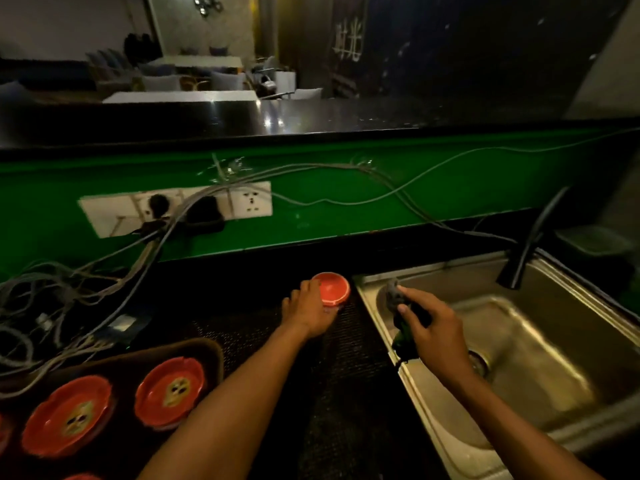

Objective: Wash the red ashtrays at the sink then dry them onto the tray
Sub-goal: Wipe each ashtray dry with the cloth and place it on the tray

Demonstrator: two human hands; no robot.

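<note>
My left hand (pixel 310 311) grips the near rim of a red ashtray (pixel 333 288) that sits on the dark counter just left of the steel sink (pixel 540 358). My right hand (pixel 434 336) holds a grey-and-green scrub sponge (pixel 398 306) above the sink's left edge. At bottom left, a brown tray (pixel 194 351) carries several red ashtrays; two are plain to see, one ashtray (pixel 169 393) on the right and another ashtray (pixel 67 415) to its left. Each has a pale emblem in its middle.
A black faucet (pixel 530 244) leans over the sink's far right corner. A tangle of grey cables (pixel 52 299) runs from a white socket strip (pixel 173 207) on the green wall down to the counter at left. A dark mesh mat (pixel 346 358) covers the counter between tray and sink.
</note>
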